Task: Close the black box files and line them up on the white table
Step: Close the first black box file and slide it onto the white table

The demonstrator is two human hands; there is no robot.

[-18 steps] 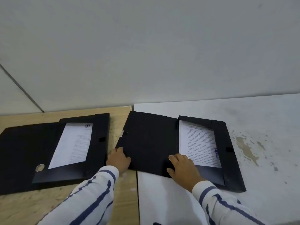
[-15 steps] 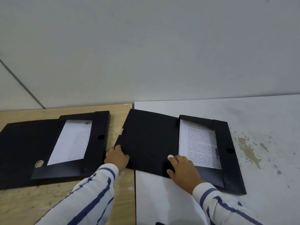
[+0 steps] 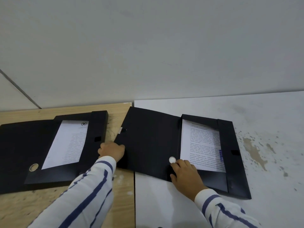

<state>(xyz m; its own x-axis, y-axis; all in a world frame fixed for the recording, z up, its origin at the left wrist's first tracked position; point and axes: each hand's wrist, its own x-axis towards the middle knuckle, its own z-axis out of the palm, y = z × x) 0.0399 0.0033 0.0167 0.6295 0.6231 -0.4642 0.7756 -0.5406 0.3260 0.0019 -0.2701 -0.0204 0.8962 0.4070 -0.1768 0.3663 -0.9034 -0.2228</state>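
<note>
Two black box files lie open with printed sheets inside. The right box file (image 3: 233, 162) rests mostly on the white table (image 3: 271, 122), its cover flap (image 3: 148, 139) spread left over the seam. My left hand (image 3: 111, 151) grips the flap's left edge. My right hand (image 3: 185, 173) presses on the file's spine beside a round silver finger hole (image 3: 172, 160). The left box file (image 3: 19, 150) lies open on the wooden table (image 3: 19, 209), untouched.
A grey wall (image 3: 148, 46) rises right behind both tables. The white table has brownish stains (image 3: 253, 150) to the right of the file. A dark seam (image 3: 134, 195) divides the two tabletops.
My right hand has slid back toward me along the spine, uncovering the silver finger hole. My left hand stays on the flap's edge. The files have not visibly shifted.
</note>
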